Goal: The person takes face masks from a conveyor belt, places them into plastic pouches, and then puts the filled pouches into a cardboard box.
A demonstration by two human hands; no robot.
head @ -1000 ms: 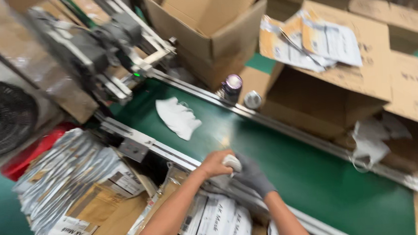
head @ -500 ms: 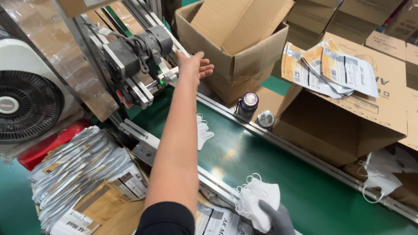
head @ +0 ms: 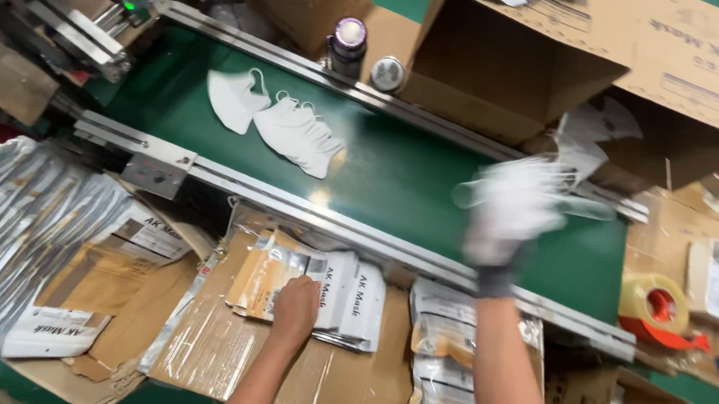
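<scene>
The bare left hand (head: 295, 309) rests palm down, fingers curled, on a stack of flat tan and white paper pouches (head: 315, 289) lying on cardboard near the green conveyor belt (head: 408, 169). The right hand (head: 508, 213), in a white glove with a grey cuff, hovers blurred over the belt's right part; its grip cannot be told. Several white folded face masks (head: 291, 127) lie on the belt, far left, well apart from both hands.
</scene>
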